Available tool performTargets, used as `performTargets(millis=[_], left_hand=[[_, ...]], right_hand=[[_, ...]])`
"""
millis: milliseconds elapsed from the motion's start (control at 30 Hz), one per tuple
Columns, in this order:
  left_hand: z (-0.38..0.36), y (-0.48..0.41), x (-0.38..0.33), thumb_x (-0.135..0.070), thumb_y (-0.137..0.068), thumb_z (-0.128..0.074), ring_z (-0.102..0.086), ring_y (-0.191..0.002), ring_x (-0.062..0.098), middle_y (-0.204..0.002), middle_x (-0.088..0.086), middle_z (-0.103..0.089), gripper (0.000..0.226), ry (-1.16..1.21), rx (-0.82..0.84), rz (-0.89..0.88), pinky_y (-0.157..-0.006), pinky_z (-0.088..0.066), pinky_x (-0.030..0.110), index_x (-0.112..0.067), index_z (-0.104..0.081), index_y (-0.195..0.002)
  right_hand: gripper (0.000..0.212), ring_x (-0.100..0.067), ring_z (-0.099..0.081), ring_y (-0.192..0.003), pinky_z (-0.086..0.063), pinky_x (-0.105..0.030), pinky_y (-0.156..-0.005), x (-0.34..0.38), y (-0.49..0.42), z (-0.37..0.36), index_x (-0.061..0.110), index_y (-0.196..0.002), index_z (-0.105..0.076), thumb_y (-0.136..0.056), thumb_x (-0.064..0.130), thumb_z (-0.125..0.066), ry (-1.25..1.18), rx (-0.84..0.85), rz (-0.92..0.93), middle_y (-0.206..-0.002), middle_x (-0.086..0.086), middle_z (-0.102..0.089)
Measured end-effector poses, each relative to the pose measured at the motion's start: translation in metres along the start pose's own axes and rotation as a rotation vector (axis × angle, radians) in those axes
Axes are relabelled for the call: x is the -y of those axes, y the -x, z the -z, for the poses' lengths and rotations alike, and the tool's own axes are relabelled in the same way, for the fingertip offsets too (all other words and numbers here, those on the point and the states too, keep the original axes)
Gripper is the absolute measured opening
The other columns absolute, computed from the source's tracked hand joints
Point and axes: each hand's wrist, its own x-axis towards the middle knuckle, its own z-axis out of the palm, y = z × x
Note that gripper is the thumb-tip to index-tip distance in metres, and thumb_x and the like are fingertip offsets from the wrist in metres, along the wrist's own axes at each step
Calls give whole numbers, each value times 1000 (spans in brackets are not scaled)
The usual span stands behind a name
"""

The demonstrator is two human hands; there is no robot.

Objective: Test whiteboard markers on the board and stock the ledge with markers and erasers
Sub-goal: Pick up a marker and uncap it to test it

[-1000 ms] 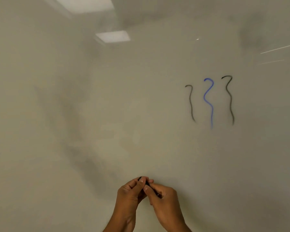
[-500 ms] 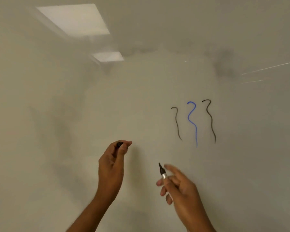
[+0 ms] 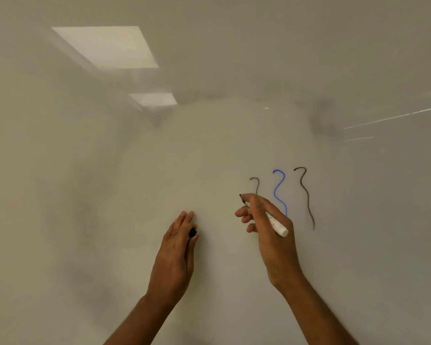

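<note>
Glossy whiteboard; right hand grips cylindrical marker, left hand black cap.

Grey-smudged off-white whiteboard bears a faint black squiggle, a blue squiggle and a dark black squiggle; the marker is white, black-tipped, the cap black.

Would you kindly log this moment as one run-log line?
right hand grips uncapped white marker, tip near whiteboard | left hand holds black cap | three squiggles drawn

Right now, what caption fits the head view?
Right hand points an uncapped marker at the whiteboard; left hand holds the cap.
</note>
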Motion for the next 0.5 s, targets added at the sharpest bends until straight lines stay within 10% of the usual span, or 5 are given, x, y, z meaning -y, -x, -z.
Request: performTargets(millis=[300, 500], left_hand=[[1, -1, -2, -41, -105, -33, -26, -150, 3, -160, -6, -34, 53, -16, -19, -17, -120, -30, 29, -22, -39, -154], [4, -2, -3, -37, -107, -39, -21, -149, -4, -159, -13, -31, 48, -27, -21, -34, -120, -24, 19, -24, -40, -153]], right_hand=[[6, -6, -65, -92, -45, -9, -78, -27, -35, -15, 23, -101, -58, -102, 24, -53, 239, -88, 137, -88, 2, -71], [6, -14, -65, -99, -52, -28, -86, -59, 3, -1, 28, -103, -58, -101, 32, -53, 335, -95, 106, -97, 5, -69]])
